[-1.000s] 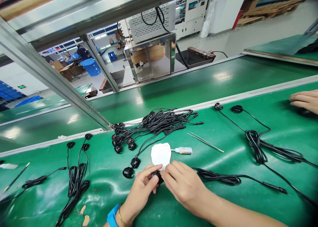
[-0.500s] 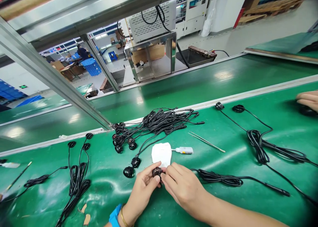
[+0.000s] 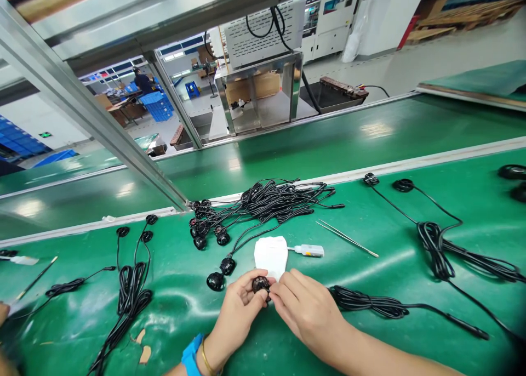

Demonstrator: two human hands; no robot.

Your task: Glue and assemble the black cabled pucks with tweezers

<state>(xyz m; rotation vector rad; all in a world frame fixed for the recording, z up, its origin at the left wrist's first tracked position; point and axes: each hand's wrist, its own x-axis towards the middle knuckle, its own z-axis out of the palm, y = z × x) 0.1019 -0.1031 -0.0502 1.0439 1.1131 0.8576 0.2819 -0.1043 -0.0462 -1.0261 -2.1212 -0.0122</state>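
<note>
My left hand (image 3: 242, 305) is closed around a small round black housing (image 3: 260, 284), its open face turned up between thumb and fingers. The fingers of my right hand (image 3: 306, 305) are pinched together against the housing's right edge, and their tips are partly hidden. A coiled black cable (image 3: 370, 302) lies just right of my right hand; its far side toward the housing is covered by that hand. Right beyond the housing lies a white wipe (image 3: 271, 252), with the nozzle of a small glue bottle (image 3: 310, 250) touching it. Two black round housings (image 3: 215, 281) rest left of the wipe.
A heap of black cables (image 3: 275, 200) with round heads lies against the table's back rail. Metal tweezers (image 3: 347, 238) are at right. More coiled cables (image 3: 435, 250) lie right and others (image 3: 131, 288) left. A metal post (image 3: 102, 113) slants down beside the green conveyor belt (image 3: 329, 143).
The whole view has shifted slightly right. Another person's hand has left the black part at the right edge, and a hand shows at the left edge. My hands keep nearly the same hold.
</note>
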